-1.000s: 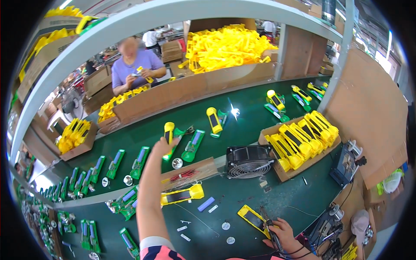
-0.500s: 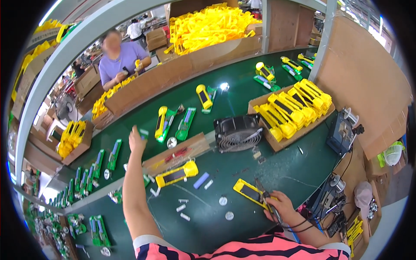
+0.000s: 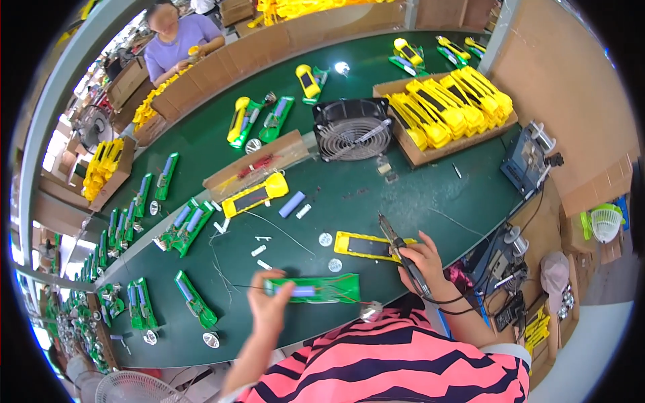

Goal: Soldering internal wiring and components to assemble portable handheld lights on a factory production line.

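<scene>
My left hand (image 3: 269,300) is closed on one end of a green casing (image 3: 339,287), held above the near side of the bench. A blue cylindrical battery (image 3: 304,291) and thin wires lie along it, and a round silver reflector (image 3: 371,311) hangs by its far end, close to my striped shirt. In my right hand (image 3: 424,265) is a soldering iron (image 3: 411,267), its tip pointing up and away and its cord running back past my wrist. Beneath the iron lies a yellow housing (image 3: 363,246) with a dark panel; whether my fingers touch its right end, I cannot tell.
Ahead stand a black fan (image 3: 353,131) and a carton of yellow housings (image 3: 437,158). Another yellow housing (image 3: 255,195) and a loose blue battery (image 3: 292,204) lie left of centre. Several green casings (image 3: 195,299) are spread leftward. Solder equipment (image 3: 524,164) stands right. A person (image 3: 176,43) sits opposite.
My left arm has come back from the far left, and its hand now holds the green casing near me. The view has tilted downward. The soldering iron stays in my right hand.
</scene>
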### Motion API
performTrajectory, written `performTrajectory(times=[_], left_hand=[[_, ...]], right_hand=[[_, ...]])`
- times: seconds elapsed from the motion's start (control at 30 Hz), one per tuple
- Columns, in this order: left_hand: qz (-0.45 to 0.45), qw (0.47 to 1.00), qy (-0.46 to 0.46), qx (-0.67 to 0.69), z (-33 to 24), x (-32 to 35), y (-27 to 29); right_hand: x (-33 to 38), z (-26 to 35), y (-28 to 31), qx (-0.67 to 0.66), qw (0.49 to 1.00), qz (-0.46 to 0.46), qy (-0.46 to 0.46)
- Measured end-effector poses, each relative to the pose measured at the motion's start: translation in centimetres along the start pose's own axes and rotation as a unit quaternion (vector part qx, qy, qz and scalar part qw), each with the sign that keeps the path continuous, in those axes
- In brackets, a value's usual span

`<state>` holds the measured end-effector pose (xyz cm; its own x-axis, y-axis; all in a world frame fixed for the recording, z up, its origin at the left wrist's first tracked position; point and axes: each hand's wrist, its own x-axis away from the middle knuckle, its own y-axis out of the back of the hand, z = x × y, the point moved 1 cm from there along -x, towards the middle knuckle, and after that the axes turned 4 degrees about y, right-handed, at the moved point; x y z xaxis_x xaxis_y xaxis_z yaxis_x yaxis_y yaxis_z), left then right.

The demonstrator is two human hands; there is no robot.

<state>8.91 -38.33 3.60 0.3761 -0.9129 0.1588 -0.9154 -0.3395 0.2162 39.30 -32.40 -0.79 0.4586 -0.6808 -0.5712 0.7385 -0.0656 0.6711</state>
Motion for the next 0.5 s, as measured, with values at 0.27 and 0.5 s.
performTrajectory(times=[0.27,0.5], left_hand=[[-0.204,0.807,-0.456,-0.314,-1.6,4.1,-3.9],[0.228,0.746,-0.402,-0.479,-2.4,2.2,-8.9]], right_hand=[[2.2,-0.6,-0.8,0.001,0.999,-0.040,-0.030],[2.6,-0.1,-1.2,-0.029,0.995,-0.084,-0.041]])
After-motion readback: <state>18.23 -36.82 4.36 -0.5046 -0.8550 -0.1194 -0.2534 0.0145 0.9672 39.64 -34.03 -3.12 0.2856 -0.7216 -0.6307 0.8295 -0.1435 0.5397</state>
